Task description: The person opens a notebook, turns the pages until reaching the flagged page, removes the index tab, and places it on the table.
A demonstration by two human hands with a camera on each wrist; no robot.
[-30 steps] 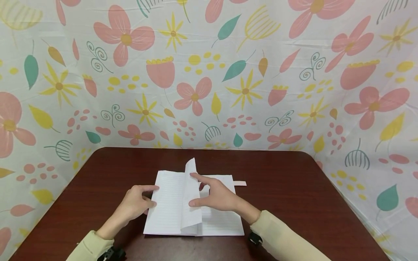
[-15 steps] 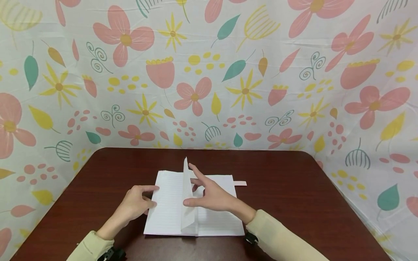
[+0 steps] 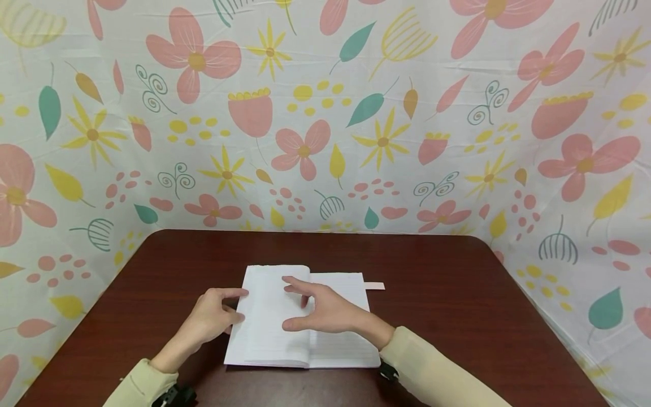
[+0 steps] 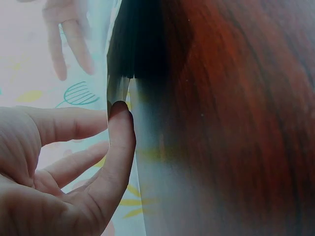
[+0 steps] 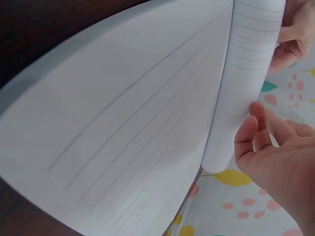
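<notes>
A notebook with white lined pages lies open on the table. At its left edge my left hand pinches the cover and pages between thumb and fingers, also seen in the left wrist view, where the hand grips the thin edge. My right hand is over the left page near the spine, thumb and fingers apart and loosely bent, with nothing between them. The right wrist view has this hand beside the curved left page; whether the fingertips touch the paper I cannot tell.
A pale strip sticks out from the notebook's right side. The dark reddish-brown table extends around it, with rounded far corners. A floral-printed cloth hangs behind and along both sides.
The page that stood upright at the spine has turned over to the left and now lies on the left side. My right hand moved slightly left with it; the left hand stayed put.
</notes>
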